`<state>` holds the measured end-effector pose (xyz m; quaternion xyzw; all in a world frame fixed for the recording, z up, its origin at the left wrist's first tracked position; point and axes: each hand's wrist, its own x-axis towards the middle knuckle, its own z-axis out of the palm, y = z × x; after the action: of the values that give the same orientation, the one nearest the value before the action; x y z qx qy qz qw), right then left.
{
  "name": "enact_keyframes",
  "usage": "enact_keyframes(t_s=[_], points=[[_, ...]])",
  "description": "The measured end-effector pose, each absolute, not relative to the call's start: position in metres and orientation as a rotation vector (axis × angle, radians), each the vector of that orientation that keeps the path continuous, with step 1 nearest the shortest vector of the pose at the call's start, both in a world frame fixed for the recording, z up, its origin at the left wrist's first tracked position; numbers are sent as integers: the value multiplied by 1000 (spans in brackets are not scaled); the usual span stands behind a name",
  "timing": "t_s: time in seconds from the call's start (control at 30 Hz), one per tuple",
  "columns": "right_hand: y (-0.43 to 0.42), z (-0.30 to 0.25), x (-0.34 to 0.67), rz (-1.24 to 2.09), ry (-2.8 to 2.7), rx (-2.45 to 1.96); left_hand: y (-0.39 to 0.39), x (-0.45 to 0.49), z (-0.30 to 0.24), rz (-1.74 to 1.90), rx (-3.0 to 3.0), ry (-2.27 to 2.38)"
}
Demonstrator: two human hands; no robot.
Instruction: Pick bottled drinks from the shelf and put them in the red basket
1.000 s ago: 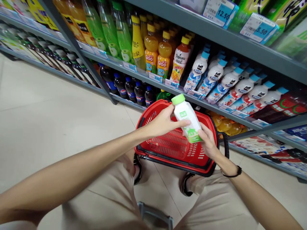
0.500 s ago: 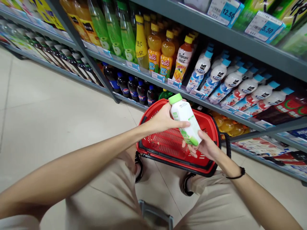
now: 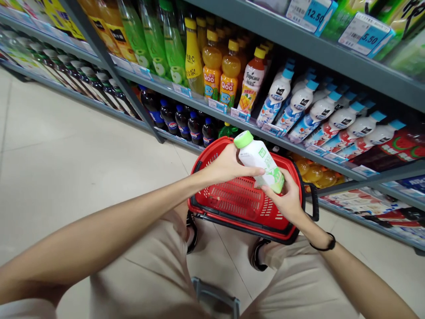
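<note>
A white drink bottle [image 3: 259, 155] with a green cap and a green print is held tilted above the red shopping basket [image 3: 232, 197], its cap toward the upper left. My left hand [image 3: 230, 166] wraps round the bottle's upper part, the thumb lying across its side. Near the base, my right hand [image 3: 285, 197] grips it between thumb and fingers; a black band circles that wrist. The bottle's far side is hidden. Beneath my hands, the basket's slotted floor shows.
Drink shelves [image 3: 199, 99] run across the front, with price tags along their edges. White bottles with blue caps [image 3: 300, 102] stand at right, cola bottles [image 3: 182, 122] lower down. A black basket handle [image 3: 314, 201] sticks out right. A grey stool-like edge [image 3: 215, 294] shows between my legs.
The bottle has been turned about its length, bringing a green-printed side into view. My right hand has shifted its hold, its thumb now lower on the near side.
</note>
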<state>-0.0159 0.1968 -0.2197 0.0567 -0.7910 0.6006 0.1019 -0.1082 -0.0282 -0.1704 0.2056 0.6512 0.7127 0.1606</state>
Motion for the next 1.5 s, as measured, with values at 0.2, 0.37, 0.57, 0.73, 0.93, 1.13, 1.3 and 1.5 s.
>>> enact_keyframes(t_s=[0.2,0.37,0.57,0.73,0.93,1.13,1.3,1.5], points=[[194,-218,-19,1717,-2250,101,-27,-106,-169,2127,681,1785],[187,-212,-22,2123,-2199,-32,-28,-106,-170,2095,632,1813],[186,-201,-22,2510,-2196,-76,-26,-108,-175,2169,585,1760],[188,-192,-22,2778,-2128,-45,-22,-108,-176,2274,563,1640],[195,-193,-25,2893,-2124,-48,-15,-105,-180,2339,514,1523],[186,-192,-22,3023,-2083,-7,-16,-105,-179,2330,340,1539],[176,-202,-21,2574,-2184,-142,-19,-107,-176,2277,279,1636],[176,-211,-24,2379,-2230,-117,-21,-111,-176,2238,216,1708]])
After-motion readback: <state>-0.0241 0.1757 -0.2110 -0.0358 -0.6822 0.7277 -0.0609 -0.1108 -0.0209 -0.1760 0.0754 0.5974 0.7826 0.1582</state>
